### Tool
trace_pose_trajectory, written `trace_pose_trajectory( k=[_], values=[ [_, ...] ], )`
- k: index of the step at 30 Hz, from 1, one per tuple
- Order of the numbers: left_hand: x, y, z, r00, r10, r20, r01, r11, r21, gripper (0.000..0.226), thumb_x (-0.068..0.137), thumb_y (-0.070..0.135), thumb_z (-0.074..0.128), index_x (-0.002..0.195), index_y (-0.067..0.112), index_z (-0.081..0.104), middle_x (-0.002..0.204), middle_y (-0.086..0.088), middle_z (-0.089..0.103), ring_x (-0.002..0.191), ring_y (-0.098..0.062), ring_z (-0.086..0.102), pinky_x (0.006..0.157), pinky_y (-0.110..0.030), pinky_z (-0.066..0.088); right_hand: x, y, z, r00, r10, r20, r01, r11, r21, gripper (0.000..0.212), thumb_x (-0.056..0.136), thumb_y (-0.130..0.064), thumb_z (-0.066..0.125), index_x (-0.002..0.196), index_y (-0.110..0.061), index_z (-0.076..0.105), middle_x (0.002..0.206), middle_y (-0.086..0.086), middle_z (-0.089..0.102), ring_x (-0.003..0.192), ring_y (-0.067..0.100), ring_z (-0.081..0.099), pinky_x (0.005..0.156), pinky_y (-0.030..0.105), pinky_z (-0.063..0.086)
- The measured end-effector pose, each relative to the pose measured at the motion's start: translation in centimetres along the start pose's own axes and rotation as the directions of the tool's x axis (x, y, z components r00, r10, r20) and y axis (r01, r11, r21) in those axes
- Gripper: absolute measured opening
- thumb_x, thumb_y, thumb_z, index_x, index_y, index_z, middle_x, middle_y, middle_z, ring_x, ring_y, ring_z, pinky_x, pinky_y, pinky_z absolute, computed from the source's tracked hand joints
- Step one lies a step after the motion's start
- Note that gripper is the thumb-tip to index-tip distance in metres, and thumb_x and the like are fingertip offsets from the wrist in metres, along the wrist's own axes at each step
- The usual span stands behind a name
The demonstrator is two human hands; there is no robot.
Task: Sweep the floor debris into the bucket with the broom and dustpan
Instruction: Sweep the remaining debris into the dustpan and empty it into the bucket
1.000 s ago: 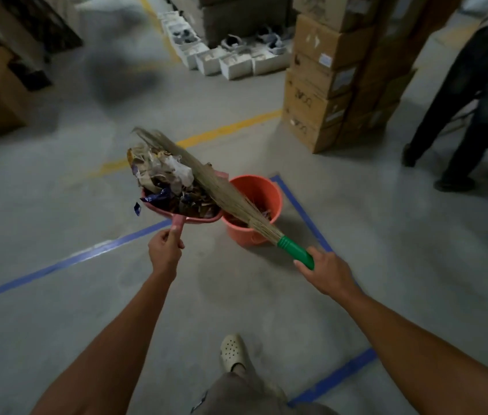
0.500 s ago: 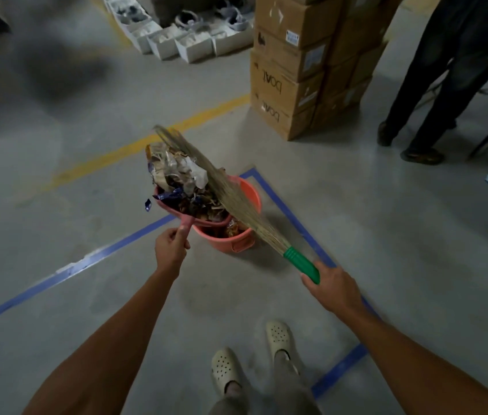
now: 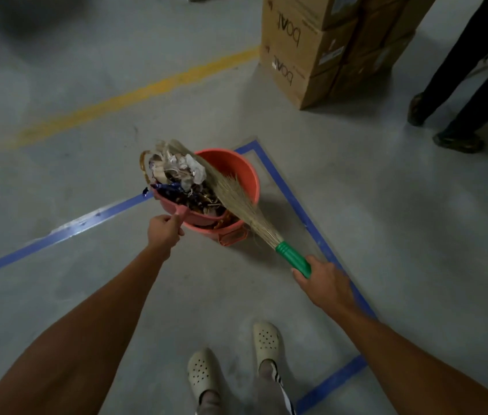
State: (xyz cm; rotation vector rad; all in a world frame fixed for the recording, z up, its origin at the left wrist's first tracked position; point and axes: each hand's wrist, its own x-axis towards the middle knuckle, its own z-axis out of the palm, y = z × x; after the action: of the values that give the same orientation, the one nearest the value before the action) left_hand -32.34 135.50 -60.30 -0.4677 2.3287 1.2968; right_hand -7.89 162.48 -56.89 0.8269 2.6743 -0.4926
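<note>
Head view, centre frame: left hand (image 3: 163, 232) curled tight round handle of dustpan (image 3: 197, 218); pan heaped with debris (image 3: 182, 175), held over near rim of bucket (image 3: 236, 166); right hand (image 3: 325, 280) wrapped round green grip of broom (image 3: 236, 199), bristles lay across pile; best move, likely: bring pan further over bucket mouth, tip slowly, rake with bristles; blue wrapper (image 3: 146, 191) at pan's left lip risked falling outside.
</note>
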Motion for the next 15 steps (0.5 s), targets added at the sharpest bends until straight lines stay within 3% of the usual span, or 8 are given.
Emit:
trace_pose_trajectory(
  k=[6, 9, 12, 13, 15],
  values=[
    [4.4, -0.7, 2.1, 1.0, -0.025, -0.011, 0.026, 0.976, 0.217, 0.046, 0.087, 0.043, 0.065, 0.084, -0.003, 0.071, 0.056, -0.006, 0.062, 0.038, -0.014, 0.05, 0.036, -0.02, 0.039, 4.0, 0.0, 2.1, 0.999, -0.012, 0.047, 0.014, 0.998, -0.064, 0.04, 0.094, -0.055, 0.053, 0.107, -0.017, 0.06, 0.09, 0.004, 0.067, 0.08, 0.024, 0.064, 0.061, 0.029, 0.04],
    [5.3, 0.0, 2.7, 1.0, 0.02, 0.007, -0.022, 0.958, 0.286, 0.039, 0.09, 0.036, 0.062, 0.089, -0.003, 0.07, 0.064, -0.011, 0.064, 0.049, -0.023, 0.055, 0.053, -0.027, 0.044, 5.1, -0.7, 2.3, 0.997, 0.003, 0.083, 0.003, 0.997, -0.075, 0.04, 0.094, -0.052, 0.054, 0.11, -0.016, 0.061, 0.096, 0.006, 0.068, 0.088, 0.025, 0.066, 0.067, 0.032, 0.048],
    [5.6, 1.1, 3.1, 0.996, 0.086, 0.031, -0.091, 0.937, 0.337, 0.029, 0.093, 0.029, 0.058, 0.078, 0.006, 0.066, 0.071, -0.014, 0.066, 0.073, -0.037, 0.067, 0.066, -0.036, 0.051, 5.8, -1.7, 2.0, 0.997, 0.025, 0.075, -0.018, 0.995, -0.096, 0.037, 0.095, -0.048, 0.056, 0.111, -0.016, 0.062, 0.098, 0.007, 0.069, 0.09, 0.026, 0.067, 0.066, 0.029, 0.043],
    [5.5, 1.5, 3.2, 0.993, 0.111, 0.04, -0.118, 0.927, 0.356, 0.029, 0.095, 0.03, 0.058, 0.081, 0.005, 0.066, 0.077, -0.017, 0.068, 0.082, -0.04, 0.069, 0.071, -0.038, 0.054, 5.9, -2.0, 1.9, 0.997, 0.037, 0.063, -0.03, 0.995, -0.098, 0.036, 0.095, -0.047, 0.057, 0.111, -0.016, 0.062, 0.098, 0.006, 0.069, 0.09, 0.025, 0.067, 0.066, 0.029, 0.042],
    [5.4, 2.2, 3.6, 0.984, 0.171, 0.045, -0.174, 0.897, 0.407, 0.036, 0.097, 0.031, 0.057, 0.106, -0.003, 0.064, 0.099, -0.026, 0.069, 0.096, -0.043, 0.066, 0.084, -0.046, 0.054, 6.1, -2.5, 1.5, 0.998, 0.06, 0.035, -0.056, 0.992, -0.115, 0.034, 0.095, -0.045, 0.057, 0.113, -0.016, 0.061, 0.099, 0.006, 0.068, 0.091, 0.025, 0.068, 0.066, 0.029, 0.041]
  ],
)
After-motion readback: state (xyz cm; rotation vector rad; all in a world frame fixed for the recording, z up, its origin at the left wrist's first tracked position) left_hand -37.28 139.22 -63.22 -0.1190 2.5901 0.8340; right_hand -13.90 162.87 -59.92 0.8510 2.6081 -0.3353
